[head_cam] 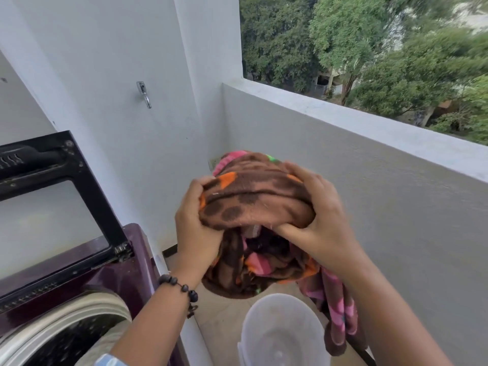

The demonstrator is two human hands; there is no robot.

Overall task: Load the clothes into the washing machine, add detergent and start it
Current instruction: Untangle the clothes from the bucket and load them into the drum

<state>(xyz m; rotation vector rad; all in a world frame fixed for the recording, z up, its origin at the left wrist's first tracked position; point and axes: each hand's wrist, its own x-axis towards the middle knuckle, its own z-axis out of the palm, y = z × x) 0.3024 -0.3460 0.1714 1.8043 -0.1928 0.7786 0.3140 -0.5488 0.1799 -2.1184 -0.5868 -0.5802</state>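
head view first — what's the bundle?
— a brown fleece blanket (pixel 253 204) with orange and pink patches, bunched into a thick wad at the centre of the frame, held up in the air. a loose tail of it hangs down toward 5 o'clock, beside the bucket.

— and the fingers?
— left hand (pixel 196 228) sits at the wad's 9 o'clock, fingers curled tight into the cloth, thumb dug in at the top edge. right hand (pixel 319 220) is at its 3 o'clock, fingers spread over the top of the wad and thumb pressed in underneath, so both are clamped on the fabric.

— arm pose?
— both forearms rise from the bottom edge, converging toward the bundle. a dark beaded bracelet (pixel 182 289) circles the left wrist.

— where's the machine?
— at 8 o'clock from the bundle: a maroon top-loading washing machine (pixel 126 262), its black-framed lid (pixel 52 196) tilted up and open, drum (pixel 71 336) showing. the blanket is well apart from it, off to its right.

— below?
— a translucent white bucket (pixel 284 331) on the floor at 6 o'clock. white balcony parapet (pixel 369 143) beyond, trees (pixel 369 48) past that.
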